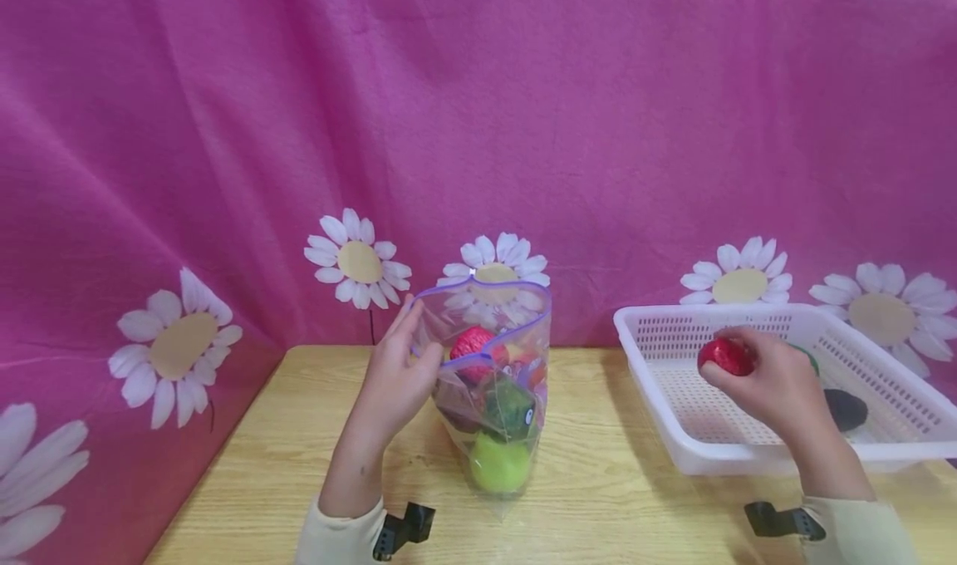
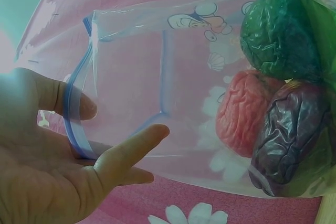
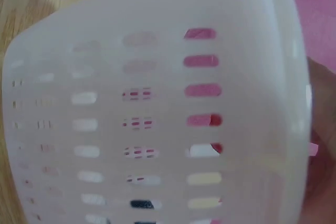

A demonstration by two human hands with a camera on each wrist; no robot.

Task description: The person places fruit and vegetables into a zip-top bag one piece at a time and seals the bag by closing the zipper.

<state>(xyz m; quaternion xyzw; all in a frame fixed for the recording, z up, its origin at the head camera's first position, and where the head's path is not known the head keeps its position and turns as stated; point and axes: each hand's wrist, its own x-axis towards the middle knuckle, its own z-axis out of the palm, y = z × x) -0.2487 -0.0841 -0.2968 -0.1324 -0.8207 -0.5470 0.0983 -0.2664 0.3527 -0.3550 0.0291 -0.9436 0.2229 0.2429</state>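
Observation:
My left hand [image 1: 399,374] holds the purple-zip rim of a clear zip bag [image 1: 534,324], which stands upright with its mouth open. Inside the bag are a red wrinkled piece [image 1: 471,342], a dark green one [image 1: 508,407] and a yellow-green one [image 1: 499,464]. The left wrist view also shows a dark purple wrinkled piece [image 2: 291,140] through the film. Over the white basket [image 1: 673,432], my right hand [image 1: 777,382] pinches a red, shiny, round fruit-like piece [image 1: 723,356] between thumb and fingers. In the right wrist view, the basket wall [image 3: 252,77] hides most of that hand.
A black oval piece [image 1: 846,410] lies in the basket, and a green one [image 1: 807,357] shows partly behind the right hand. Bag and basket stand on a wooden table [image 1: 583,498]. A pink cloth [image 1: 598,133] with white daisies hangs behind and at the left.

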